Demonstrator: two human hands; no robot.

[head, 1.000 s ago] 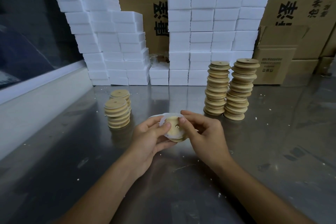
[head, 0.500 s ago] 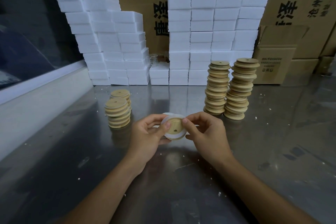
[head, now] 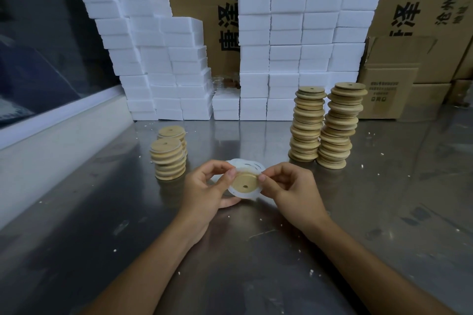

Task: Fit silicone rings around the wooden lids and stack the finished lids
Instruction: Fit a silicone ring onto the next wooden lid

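Wooden lids are what I work on, but the biggest things before me are the cardboard cartons (head: 422,2) along the back, printed with dark characters. Against them stand the white foam blocks (head: 294,41), piled in uneven columns, with a smaller brown box (head: 389,94) at their right end. All of it sits on the shiny metal worktop (head: 384,212), which is speckled with white crumbs.

On the right, just in front of the foam, two tall stacks of lids (head: 325,125) stand side by side, nearly touching. On the left are two short stacks (head: 169,156), one just behind the other.

Between those groups, held just above the worktop, are my hands. My left hand (head: 207,192) pinches the left edge of a single wooden lid (head: 245,183), thumb on its face and fingers curled behind. My right hand (head: 294,189) pinches the opposite edge with thumb and forefinger. A translucent white silicone ring (head: 243,195) runs around the lid's rim; whether it is fully seated I cannot tell. Loose pale rings (head: 247,163) lie on the worktop just behind the lid.
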